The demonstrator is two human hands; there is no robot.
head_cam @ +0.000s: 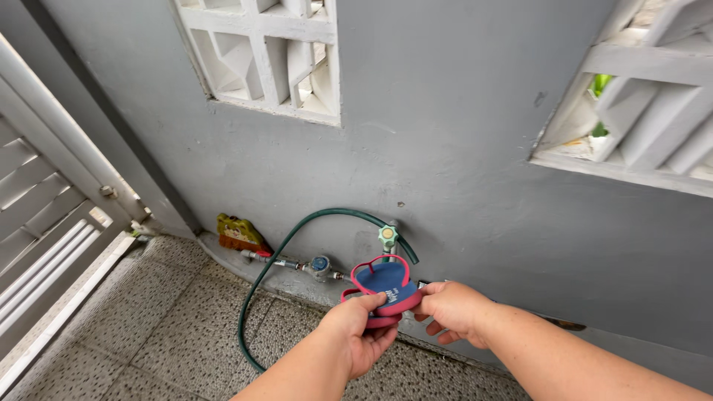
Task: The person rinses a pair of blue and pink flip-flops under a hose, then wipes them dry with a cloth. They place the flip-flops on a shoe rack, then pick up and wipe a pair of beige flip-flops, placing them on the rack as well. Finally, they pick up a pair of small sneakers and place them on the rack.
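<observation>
Pink-strapped blue sandals (386, 286) are stacked and held off the floor (148, 334), just before the tap (388, 238) and green hose (260, 297). Left hand (356, 330) and right hand (453, 308) both grip them closed-fingered; no water runs yet.

Sandal (386, 281): matt blue foam sole, smooth pink rubber strap. Hose (271, 275): smooth green plastic. Pipe (293, 263) and meter (320, 265): dull metal. Wall (445, 148): matt grey paint. Floor (148, 319): rough speckled pebble tiles.
</observation>
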